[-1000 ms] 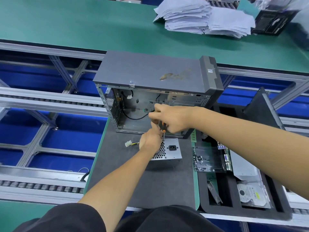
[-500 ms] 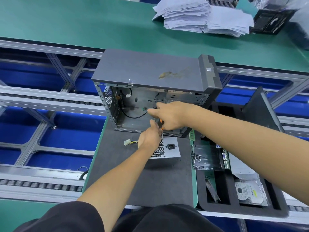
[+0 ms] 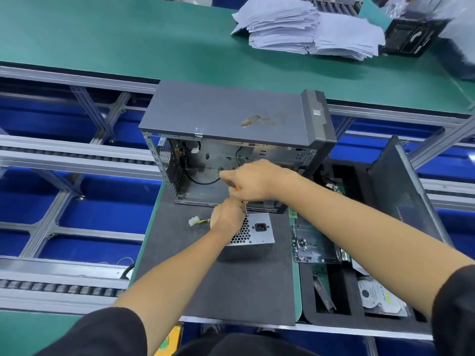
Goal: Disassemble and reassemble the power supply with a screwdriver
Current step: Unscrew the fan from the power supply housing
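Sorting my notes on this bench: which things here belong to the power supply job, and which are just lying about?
In use:
power supply
screwdriver
left hand
right hand

Lying about:
computer case
paper stacks
hard drive
circuit board

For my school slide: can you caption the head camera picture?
Right hand turns a screwdriver into the power supply the left hand steadies.

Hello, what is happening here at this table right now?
A person is working on a power supply that lies on the grey mat in front of an open computer case. The left hand holds the power supply, and the right hand grips a screwdriver pointed down at its top edge.
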